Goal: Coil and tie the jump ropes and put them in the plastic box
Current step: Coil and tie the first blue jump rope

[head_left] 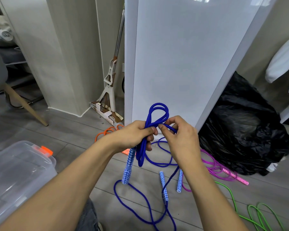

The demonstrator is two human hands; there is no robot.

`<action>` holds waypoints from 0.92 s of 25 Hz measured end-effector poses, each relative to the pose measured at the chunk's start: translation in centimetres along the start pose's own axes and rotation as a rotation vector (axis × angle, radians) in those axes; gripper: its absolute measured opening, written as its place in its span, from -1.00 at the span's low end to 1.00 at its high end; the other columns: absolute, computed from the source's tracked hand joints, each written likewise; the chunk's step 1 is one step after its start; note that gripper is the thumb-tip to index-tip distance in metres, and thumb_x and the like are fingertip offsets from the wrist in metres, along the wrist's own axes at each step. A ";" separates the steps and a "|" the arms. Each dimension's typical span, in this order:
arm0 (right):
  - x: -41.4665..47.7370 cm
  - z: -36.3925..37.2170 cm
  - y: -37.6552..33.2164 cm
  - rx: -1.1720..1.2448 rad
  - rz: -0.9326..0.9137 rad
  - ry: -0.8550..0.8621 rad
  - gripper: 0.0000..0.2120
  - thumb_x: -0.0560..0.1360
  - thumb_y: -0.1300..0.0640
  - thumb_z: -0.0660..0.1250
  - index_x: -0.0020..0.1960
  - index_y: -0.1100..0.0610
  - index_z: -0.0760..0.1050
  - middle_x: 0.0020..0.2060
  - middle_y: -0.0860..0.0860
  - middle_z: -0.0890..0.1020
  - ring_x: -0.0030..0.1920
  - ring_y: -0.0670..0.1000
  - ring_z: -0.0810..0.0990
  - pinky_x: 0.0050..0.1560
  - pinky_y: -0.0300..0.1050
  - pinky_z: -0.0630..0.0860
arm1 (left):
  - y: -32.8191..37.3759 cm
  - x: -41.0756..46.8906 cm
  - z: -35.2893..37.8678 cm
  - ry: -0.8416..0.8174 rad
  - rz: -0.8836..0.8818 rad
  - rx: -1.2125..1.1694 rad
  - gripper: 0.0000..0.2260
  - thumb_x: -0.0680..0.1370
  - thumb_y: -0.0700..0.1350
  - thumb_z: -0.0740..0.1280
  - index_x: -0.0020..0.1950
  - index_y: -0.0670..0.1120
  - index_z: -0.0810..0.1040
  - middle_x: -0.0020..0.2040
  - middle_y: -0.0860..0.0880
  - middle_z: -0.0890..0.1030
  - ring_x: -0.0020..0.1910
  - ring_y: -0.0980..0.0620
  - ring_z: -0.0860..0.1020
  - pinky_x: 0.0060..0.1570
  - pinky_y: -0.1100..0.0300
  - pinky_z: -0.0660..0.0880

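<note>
Mid-coil, not yet tied: gripping looped blue jump rope (157, 114) in curled left hand (133, 135), pinching a loose strand with right hand (179, 139), all held up right of plastic box (20, 172); next, likely wrapping strand round bundle, knotting, boxing.

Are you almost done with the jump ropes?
Not yet. No rope shows inside the plastic box. The left hand grips loops of the blue rope while the right hand pinches a strand. The orange rope, pink rope and green rope lie loose on the floor.
</note>
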State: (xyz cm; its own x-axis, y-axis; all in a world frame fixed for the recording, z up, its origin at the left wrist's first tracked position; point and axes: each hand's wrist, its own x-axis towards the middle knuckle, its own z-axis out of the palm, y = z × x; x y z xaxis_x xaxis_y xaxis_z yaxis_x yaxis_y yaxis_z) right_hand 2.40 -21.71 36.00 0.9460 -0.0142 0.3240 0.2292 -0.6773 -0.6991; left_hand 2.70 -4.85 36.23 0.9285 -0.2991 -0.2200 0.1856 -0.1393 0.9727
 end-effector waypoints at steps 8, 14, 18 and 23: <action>0.8 0.1 1.8 0.010 0.127 -0.526 -0.76 0.69 0.07 0.11 0.13 0.02 0.55 -0.24 -0.01 0.67 -0.41 -0.13 0.48 -0.27 -0.19 0.42 | -1.2 2.4 -2.5 0.635 0.084 -0.195 -0.78 0.68 -0.18 0.11 -0.08 -0.12 0.48 -0.30 -0.09 0.51 -0.34 -0.06 0.54 -0.14 -0.04 0.57; 1.7 -1.2 4.1 -0.052 0.337 -0.327 -0.85 0.63 0.09 0.22 -0.05 0.11 0.52 -0.30 -0.03 0.71 -0.39 -0.01 0.58 -0.24 -0.05 0.54 | -1.5 2.6 -4.0 0.966 0.101 -0.343 -0.81 0.68 -0.21 0.08 -0.03 -0.14 0.46 -0.28 -0.08 0.55 -0.36 -0.01 0.52 -0.18 0.05 0.52; 1.4 -1.9 2.0 0.161 0.195 0.099 -0.87 0.56 0.03 0.36 -0.14 0.02 0.58 -0.46 -0.03 0.59 -0.53 -0.08 0.42 -0.41 -0.14 0.47 | -1.1 2.5 -3.0 0.879 0.077 -0.372 -0.81 0.69 -0.17 0.09 -0.01 -0.13 0.47 -0.19 -0.12 0.63 -0.30 -0.04 0.59 -0.13 0.01 0.58; 0.4 0.4 -0.4 0.283 0.139 0.022 -0.74 0.62 0.19 0.19 0.11 0.01 0.64 -0.31 -0.11 0.59 -0.45 -0.18 0.45 -0.36 -0.29 0.32 | 0.0 1.2 -0.3 0.584 0.075 -0.323 -0.80 0.70 -0.17 0.08 0.06 -0.15 0.49 -0.08 -0.10 0.71 -0.14 -0.07 0.68 -0.15 0.07 0.61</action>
State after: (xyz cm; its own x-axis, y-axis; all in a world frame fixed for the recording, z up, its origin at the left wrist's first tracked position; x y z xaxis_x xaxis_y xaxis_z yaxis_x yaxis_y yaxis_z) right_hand 2.80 -21.17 36.19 0.9682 -0.1100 0.2247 0.1561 -0.4366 -0.8860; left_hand 3.92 -4.91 35.99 0.9474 0.2752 -0.1634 0.1166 0.1784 0.9770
